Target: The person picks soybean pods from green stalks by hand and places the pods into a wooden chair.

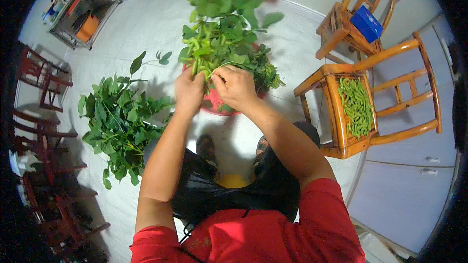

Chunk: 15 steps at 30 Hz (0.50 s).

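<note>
My left hand (190, 90) is closed around the lower stem of a leafy soybean plant (207, 41) hung with green pods. The plant stretches away from me, its far leaves blurred. Close beside it, my right hand (235, 87) pinches at the same plant, where a thin pale stalk shows by the fingertips; whether a pod is between them is hidden. Beneath both hands is a red plastic basket (225, 113), mostly covered by greenery. Picked green pods (356, 107) lie heaped on the seat of a wooden chair (343, 151) at my right.
A pile of leafy plants (122, 122) lies on the floor to my left. Another wooden chair (336, 27) with a blue box (366, 24) stands at the far right. Dark wooden chairs (46, 160) line the left side, and a metal shelf (95, 9) stands far left.
</note>
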{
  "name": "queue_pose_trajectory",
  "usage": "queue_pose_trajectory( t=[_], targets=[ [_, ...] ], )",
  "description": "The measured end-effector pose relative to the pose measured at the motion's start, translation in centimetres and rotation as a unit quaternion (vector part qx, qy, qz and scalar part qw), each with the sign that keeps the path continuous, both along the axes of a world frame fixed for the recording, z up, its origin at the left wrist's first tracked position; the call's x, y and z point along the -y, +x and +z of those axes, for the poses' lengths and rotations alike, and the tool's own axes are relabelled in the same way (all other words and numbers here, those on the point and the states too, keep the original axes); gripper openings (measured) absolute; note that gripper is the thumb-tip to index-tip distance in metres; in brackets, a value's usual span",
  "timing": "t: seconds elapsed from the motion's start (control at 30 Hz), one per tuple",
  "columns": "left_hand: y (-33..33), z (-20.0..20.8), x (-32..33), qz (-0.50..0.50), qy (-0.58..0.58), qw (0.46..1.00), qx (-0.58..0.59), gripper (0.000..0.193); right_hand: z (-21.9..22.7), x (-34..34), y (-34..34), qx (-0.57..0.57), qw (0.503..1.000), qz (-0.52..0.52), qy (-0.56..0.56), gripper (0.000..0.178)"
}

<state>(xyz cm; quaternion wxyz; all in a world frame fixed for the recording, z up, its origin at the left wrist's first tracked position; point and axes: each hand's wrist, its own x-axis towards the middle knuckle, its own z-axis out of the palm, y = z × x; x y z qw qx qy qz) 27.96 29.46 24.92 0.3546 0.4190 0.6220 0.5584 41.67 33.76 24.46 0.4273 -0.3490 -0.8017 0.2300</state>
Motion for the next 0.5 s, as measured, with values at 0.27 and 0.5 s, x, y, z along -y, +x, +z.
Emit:
queue_pose_trajectory(
  t=[0.27,0.5],
  targets=[
    [0.2,1.5,0.2,0.078,-0.012,0.996,-0.033,0.017,-3.0,-2.4,-0.5,0.007,0.987,-0.152,-0.054,0.013],
    [-3.7,1.9,2.0,0.108,0.012,0.979,0.175,0.014,-0.2,-2.7,2.2,-0.135,0.953,0.026,-0.269,0.023]
  ],
)
